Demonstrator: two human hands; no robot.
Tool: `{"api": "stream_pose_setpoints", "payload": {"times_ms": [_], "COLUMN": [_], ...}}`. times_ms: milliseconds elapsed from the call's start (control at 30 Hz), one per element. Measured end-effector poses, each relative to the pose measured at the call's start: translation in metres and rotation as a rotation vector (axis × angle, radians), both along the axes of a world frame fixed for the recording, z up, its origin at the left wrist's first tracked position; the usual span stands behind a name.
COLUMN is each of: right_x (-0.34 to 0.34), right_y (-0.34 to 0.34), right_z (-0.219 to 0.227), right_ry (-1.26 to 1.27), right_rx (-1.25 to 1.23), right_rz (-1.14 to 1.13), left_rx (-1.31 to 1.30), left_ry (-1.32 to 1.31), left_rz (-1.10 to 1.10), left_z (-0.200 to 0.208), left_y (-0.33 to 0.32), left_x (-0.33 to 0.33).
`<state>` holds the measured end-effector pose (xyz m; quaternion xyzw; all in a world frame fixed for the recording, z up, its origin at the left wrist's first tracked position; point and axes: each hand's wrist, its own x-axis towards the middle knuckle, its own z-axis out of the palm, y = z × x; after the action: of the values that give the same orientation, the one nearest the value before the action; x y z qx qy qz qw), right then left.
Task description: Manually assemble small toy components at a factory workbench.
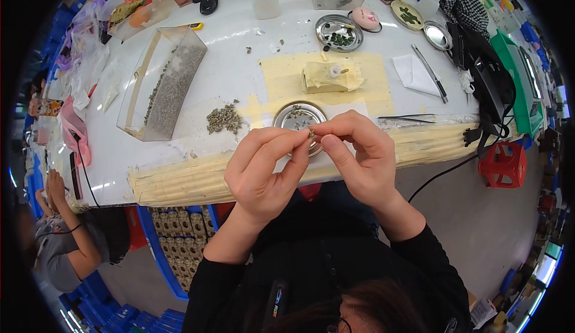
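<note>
Both hands [262, 166] [368, 162] hold a tiny piece [311, 134]

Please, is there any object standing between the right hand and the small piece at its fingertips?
No, nothing visible: the right hand and left hand meet at the small piece, over the metal dish.

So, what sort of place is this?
Likely a small-parts assembly workshop: a white worktable with a pile of tiny pieces, a blue tray holding rows of similar parts, another person at left.
</note>
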<state>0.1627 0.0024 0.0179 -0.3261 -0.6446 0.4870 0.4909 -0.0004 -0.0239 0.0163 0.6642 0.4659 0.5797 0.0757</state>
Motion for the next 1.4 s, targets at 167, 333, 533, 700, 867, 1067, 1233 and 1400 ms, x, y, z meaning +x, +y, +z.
{"api": "stream_pose_setpoints", "payload": {"times_ms": [167,333,533,700,867,1067,1233,1400], "right_x": [-0.0025,-0.0037,-0.0030,-0.0029,-0.0037,-0.0063,-0.0080,-0.0098], "right_y": [-0.0030,-0.0045,-0.0063,-0.0050,-0.0030,-0.0027,-0.0023,-0.0028], "right_z": [-0.0026,-0.0027,-0.0020,-0.0001,0.0005,-0.0001,-0.0017,-0.0014], "right_ry": [0.010,0.049,0.113,0.233,0.215,0.209,0.198,0.168], "right_rx": [0.002,-0.059,-0.177,-0.316,-0.292,-0.276,-0.271,-0.214], "right_rz": [0.005,0.020,0.071,0.146,0.138,0.103,0.078,0.050], "left_rx": [0.004,0.003,0.006,0.013,0.018,0.031,0.026,0.007], "left_ry": [-0.027,-0.037,-0.055,-0.053,-0.072,-0.090,-0.094,-0.106], "left_rz": [-0.026,-0.028,-0.035,-0.026,0.003,0.024,0.033,0.040], "left_z": [-0.0004,0.0007,-0.0002,-0.0025,-0.0035,-0.0056,-0.0053,-0.0047], "left_y": [-0.0005,-0.0023,-0.0029,-0.0026,-0.0016,-0.0009,-0.0009,-0.0010], "left_x": [-0.0004,-0.0012,-0.0017,-0.0013,0.0013,0.0043,0.0037,0.0034]}}
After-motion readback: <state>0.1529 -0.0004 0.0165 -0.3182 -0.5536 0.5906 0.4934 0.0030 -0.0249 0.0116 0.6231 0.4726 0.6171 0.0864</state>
